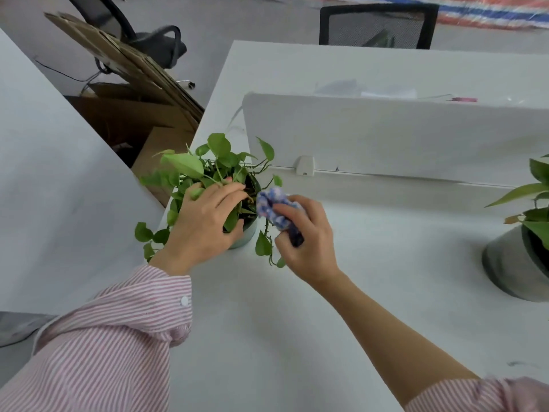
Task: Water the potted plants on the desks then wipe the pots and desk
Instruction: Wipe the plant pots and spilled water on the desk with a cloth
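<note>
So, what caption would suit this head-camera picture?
Left hand steadies a potted plant while right hand holds a cloth.

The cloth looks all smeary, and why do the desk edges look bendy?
In the head view, the cloth in the right hand is smeared by motion blur, while the left hand on the plant is sharper; the wide-angle lens bows the divider and the desk edges; the light is soft and even, with faint shadows and no strong glare.
</note>
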`<state>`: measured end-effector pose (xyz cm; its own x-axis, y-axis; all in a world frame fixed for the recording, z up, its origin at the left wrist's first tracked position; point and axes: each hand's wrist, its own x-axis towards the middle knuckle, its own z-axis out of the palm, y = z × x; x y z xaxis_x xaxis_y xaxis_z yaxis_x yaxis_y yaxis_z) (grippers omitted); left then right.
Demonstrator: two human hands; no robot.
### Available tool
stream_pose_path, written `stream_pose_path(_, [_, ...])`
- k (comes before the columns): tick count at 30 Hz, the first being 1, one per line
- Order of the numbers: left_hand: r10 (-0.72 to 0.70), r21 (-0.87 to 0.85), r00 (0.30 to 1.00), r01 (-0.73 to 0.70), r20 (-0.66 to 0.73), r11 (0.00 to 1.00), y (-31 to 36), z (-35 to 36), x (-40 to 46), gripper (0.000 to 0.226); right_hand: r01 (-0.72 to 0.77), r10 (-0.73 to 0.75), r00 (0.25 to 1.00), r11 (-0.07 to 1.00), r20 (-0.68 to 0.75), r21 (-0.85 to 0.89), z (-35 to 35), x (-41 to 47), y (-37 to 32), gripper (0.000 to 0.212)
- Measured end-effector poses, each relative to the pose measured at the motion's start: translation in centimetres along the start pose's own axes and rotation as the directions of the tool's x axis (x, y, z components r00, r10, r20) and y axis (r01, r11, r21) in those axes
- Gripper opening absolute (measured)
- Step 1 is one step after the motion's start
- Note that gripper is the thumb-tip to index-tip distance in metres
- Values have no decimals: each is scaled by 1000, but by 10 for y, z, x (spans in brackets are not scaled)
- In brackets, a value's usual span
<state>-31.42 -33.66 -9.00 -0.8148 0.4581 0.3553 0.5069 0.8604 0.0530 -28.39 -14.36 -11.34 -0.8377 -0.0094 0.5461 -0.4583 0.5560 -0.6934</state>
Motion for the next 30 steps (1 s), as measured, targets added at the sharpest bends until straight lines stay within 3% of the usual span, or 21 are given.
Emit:
stream_pose_path(2, [-1,20,1000,1,3,1000,-2,-1,-2,39,130,-123,988,989,91,-75,13,-6,4,36])
stream_pose_path(5, [-18,4,1000,18,24,1000,-2,-3,-5,41,149,-101,967,969,234,-197,33,-12,11,39])
stream_pose_path(7, [-21,-19,999,22,47,1000,-2,-3,-7,42,182,-127,953,966,276,-182,37,-18,13,38])
stream_pose_path(10, [-29,-50,998,32,62,998,-5,-5,-9,43,332,-289,910,937,297,-106,25,-29,20,33])
stream_pose_path(15, [-32,-109,996,41,80,993,-8,-5,-9,48,121,-81,979,969,186,-217,33,-19,11,42])
stream_pose_path(20, [-47,-154,994,63,101,986,-13,-5,-16,52,355,-272,893,916,359,-188,38,-47,13,44])
stream_pose_path(26, [-49,-116,990,64,135,991,-15,-6,-17,56,79,-71,997,970,40,-229,27,-24,19,46])
stream_pose_path(30, [-81,-24,988,85,131,996,-14,-7,-16,55,70,-51,994,978,97,-196,47,-28,3,42])
